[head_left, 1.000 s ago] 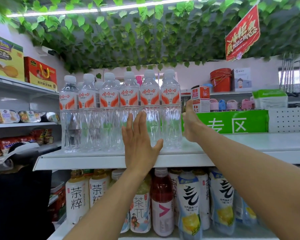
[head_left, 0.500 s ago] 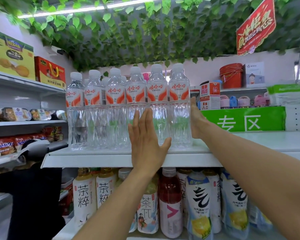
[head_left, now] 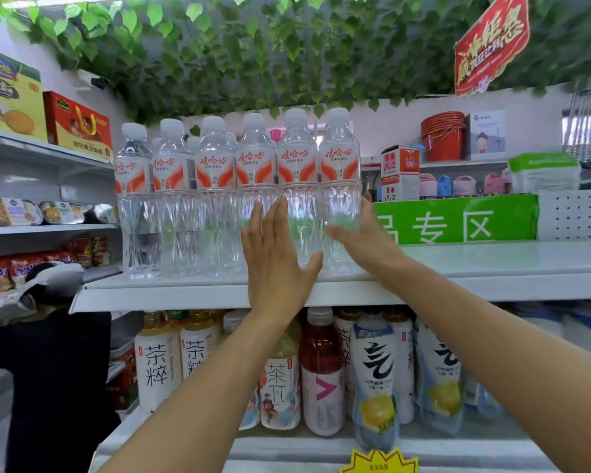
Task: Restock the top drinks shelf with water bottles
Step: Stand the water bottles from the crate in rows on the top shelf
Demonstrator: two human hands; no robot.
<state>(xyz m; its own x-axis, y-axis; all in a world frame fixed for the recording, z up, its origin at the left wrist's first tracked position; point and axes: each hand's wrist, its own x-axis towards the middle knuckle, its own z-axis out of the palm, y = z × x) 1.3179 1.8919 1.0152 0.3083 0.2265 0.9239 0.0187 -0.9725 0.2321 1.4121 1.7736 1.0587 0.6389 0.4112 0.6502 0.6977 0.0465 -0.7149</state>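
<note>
- The left hand (head_left: 276, 254) is flat, its fingers straight and together, pressed against the fronts of the water bottles (head_left: 239, 196) near the right end of the row; it grips nothing.
- The right hand (head_left: 362, 233) sits at the outer side of the rightmost bottle (head_left: 339, 186), its thumb across the bottle's lower front. The fingers are hidden behind the bottle, so whether they wrap round it cannot be told.
- The bottles stand in a tight front row of six on the top shelf (head_left: 492, 264), with more caps showing behind, all toward the shelf's left part; the stretch to the right is bare.
- Each bottle is upright, long axis vertical, white cap up and red label facing out.
- The step in hand looks like squaring up the row: pushing it back from the edge and closing it from the right.
- The next move probably calls for letting go and fetching more bottles for the bare stretch, set down upright with labels forward.
- Below, tea and juice bottles (head_left: 321, 370) fill the lower shelf.
</note>
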